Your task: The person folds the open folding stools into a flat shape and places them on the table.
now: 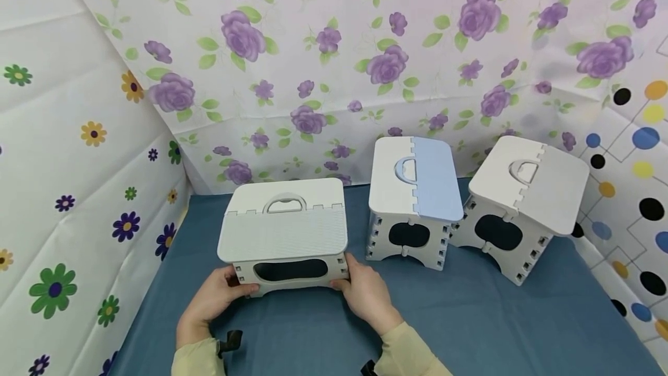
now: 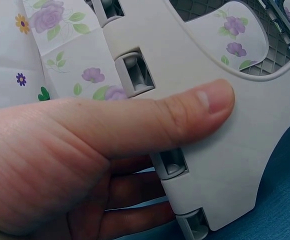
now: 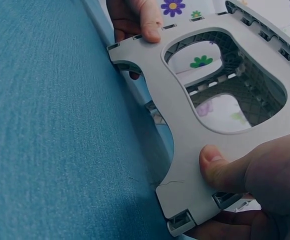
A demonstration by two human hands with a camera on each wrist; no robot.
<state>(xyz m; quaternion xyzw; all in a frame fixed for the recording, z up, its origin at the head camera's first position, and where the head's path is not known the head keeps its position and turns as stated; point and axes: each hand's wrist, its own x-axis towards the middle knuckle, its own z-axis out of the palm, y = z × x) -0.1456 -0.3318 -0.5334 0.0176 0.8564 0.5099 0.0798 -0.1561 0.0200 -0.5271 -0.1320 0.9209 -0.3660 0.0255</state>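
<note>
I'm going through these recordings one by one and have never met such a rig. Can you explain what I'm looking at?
There is no machine here, just a person's two bare hands. The wide picture comes from a camera worn on the head, looking forward and down; the two close-ups come from cameras worn on the left and right wrists.

Three folding stools stand on a blue cloth: a white-and-blue stool, a pale stool at the right, and the held stool at the left. The left hand and right hand grip its opposite ends, thumbs on its front.
</note>
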